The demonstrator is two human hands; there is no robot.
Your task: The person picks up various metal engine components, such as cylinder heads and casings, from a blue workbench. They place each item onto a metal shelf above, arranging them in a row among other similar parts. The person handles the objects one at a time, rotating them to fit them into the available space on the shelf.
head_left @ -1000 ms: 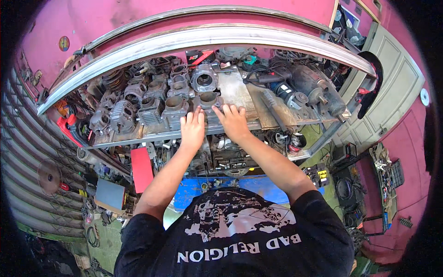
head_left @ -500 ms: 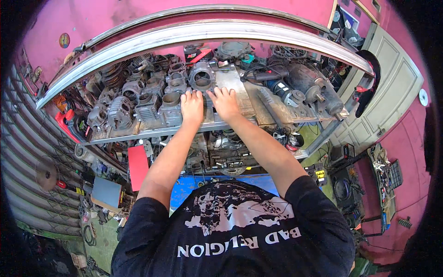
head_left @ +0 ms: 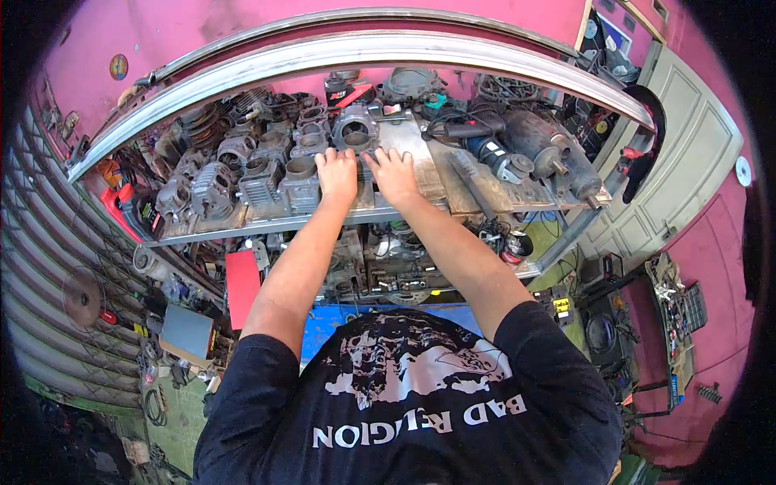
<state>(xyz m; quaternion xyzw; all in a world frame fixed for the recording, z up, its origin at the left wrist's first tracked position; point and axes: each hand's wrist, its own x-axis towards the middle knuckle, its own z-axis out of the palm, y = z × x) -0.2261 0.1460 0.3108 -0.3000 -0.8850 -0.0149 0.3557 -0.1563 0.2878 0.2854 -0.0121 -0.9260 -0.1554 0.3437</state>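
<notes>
Both of my hands are around a grey engine cylinder block near the front edge of the bench, its round bore facing up. My left hand is against its left side, with the fingers bent. On the other side, my right hand curls its fingers at the block's right edge, beside a bare metal plate. The undersides of both hands and the thumbs are mostly hidden. Left of my left hand stands another cylinder block. Behind the held block sits a grey engine housing with a large round opening.
Several used engine parts crowd the bench's left side. To the right lie an angle grinder, a dark bar and a big exhaust canister. A metal rail crosses above the bench. Below, a shelf holds more parts beside a red panel.
Both hands have shifted very slightly away from me, along with the cylinder block between them. The rest of the bench looks the same, with a small shift of the view.
</notes>
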